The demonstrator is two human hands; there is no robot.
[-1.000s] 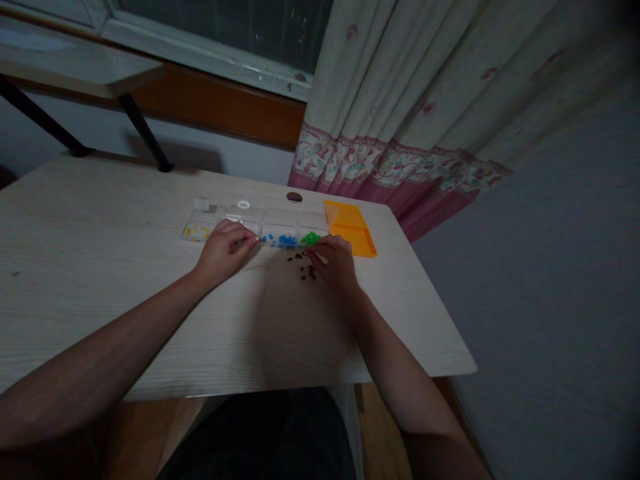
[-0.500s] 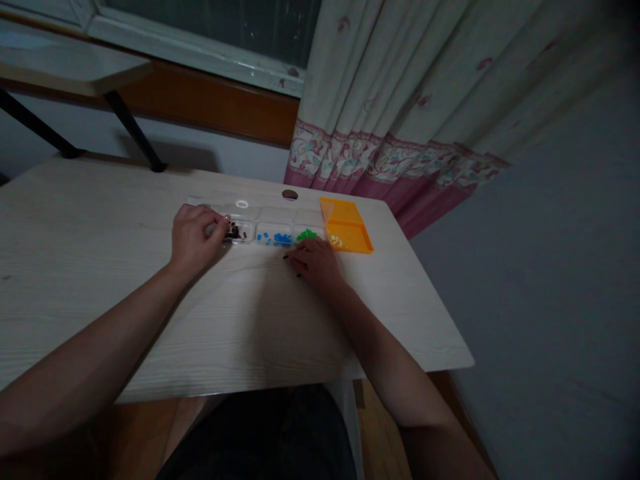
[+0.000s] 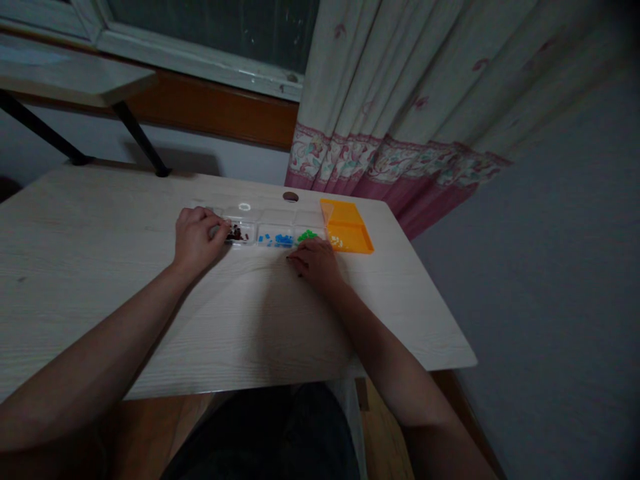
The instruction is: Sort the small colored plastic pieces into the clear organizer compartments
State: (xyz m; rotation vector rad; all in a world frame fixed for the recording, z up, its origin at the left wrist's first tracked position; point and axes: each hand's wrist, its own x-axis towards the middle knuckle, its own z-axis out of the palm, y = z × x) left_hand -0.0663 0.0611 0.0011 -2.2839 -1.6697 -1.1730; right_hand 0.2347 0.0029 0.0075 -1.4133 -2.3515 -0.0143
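- At left, my left hand (image 3: pixel 199 237) rests at the end of the clear sectioned case (image 3: pixel 257 233), fingers curled inward; whether it grips the wall or a piece, I cannot tell.
- Just beside those fingertips, dark pieces (image 3: pixel 237 233) lie in one front compartment of the case.
- In the next compartment, blue pieces (image 3: pixel 283 240) sit scattered, thicker toward the right.
- Before the case, on the pale table (image 3: pixel 240 313), a few stray dark bits (image 3: pixel 300 275) show beside my other fingers; the step in hand appears to be gathering them.
- Green pieces (image 3: pixel 307 235) fill the compartment beyond my right hand (image 3: pixel 316 261), which is bent low over the tabletop; I cannot tell if it pinches anything. The next move seems to call for a fine fingertip pinch.
- At far right, the orange case (image 3: pixel 353 235) stands open, white bits (image 3: pixel 337 241) inside.
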